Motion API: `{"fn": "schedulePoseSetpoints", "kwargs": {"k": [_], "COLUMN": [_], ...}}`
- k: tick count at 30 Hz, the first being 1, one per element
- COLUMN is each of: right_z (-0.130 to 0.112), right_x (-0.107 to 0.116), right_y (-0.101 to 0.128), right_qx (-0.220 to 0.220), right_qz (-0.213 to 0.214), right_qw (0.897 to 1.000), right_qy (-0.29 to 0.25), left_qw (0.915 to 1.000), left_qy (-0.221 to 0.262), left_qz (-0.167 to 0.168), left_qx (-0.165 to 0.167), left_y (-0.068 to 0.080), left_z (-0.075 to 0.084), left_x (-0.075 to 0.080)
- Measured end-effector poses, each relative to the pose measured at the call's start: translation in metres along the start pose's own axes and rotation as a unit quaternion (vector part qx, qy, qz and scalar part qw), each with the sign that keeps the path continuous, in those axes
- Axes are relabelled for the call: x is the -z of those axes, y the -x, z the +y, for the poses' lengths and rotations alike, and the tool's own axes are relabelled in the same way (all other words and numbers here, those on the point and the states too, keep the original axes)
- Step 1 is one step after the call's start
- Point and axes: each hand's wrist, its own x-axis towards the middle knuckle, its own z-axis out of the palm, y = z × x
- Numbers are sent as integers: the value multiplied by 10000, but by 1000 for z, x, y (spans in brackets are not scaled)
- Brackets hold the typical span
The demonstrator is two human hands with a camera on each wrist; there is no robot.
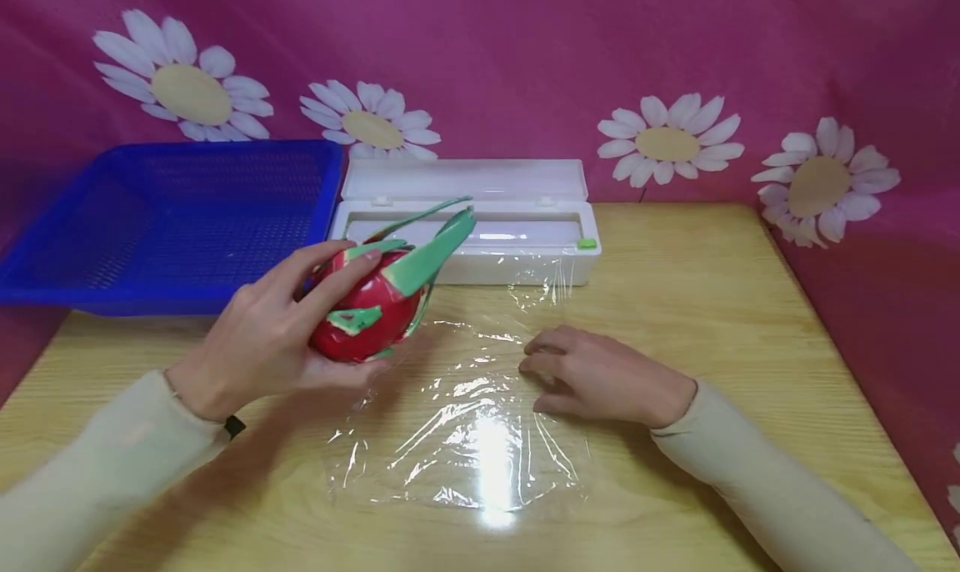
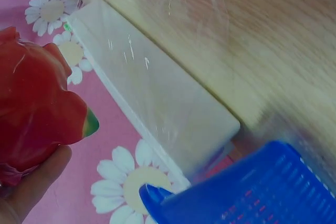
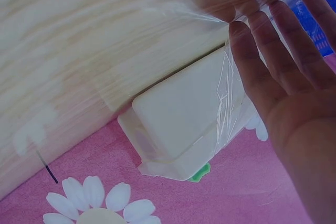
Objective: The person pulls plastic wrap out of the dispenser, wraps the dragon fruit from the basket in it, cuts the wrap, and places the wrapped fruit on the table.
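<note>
My left hand (image 1: 273,330) holds a red dragon fruit (image 1: 375,305) with green scales, raised above a sheet of clear cling film (image 1: 450,447). Its long green tips point up and to the right. The film runs out of a white wrap dispenser (image 1: 517,265) with its lid raised and lies wrinkled over the table. At the film's right edge is my right hand (image 1: 603,376), fingers lightly bent. In the right wrist view, the fingers (image 3: 273,61) are extended and the fingertips touch the film. The dragon fruit (image 2: 37,98) fills the left side of the left wrist view.
A blue plastic basket (image 1: 150,297) stands at the back left, beside the dispenser. A green cutter slider (image 1: 587,243) sits on the dispenser's right end. Behind the wooden table (image 1: 712,297) hangs a pink cloth (image 1: 517,72) with white daisies.
</note>
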Motion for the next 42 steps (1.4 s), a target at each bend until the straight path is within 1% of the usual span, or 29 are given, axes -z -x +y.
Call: {"fn": "schedulePoseSetpoints", "kwargs": {"k": [5,11,18,25,29,36,42], "right_z": [1,2,1,1,1,0,0], "right_x": [-2,-3,-4,-3,-3,-2,0], "right_y": [6,5,2,3,4,3,3], "right_qx": [37,156,215,131,112,72,29], "right_qz": [79,208,238,164,130,80,-1], "right_qw": [10000,9997,9995,9998,9999,9999,10000], "right_qy": [6,10,30,49,7,33,-25], "left_qw": [9997,9984,9961,9918,9900,9885,9869], "left_qy": [228,496,689,947,1079,1217,1253], "left_qz": [31,-140,-58,-265,-399,-465,-714], "left_qx": [-66,-251,-545,-816,-820,-766,-725], "left_y": [0,-1,4,9,11,11,13], "left_z": [4,7,13,15,17,21,22], "left_x": [-12,-20,-30,-38,-42,-49,-53]}}
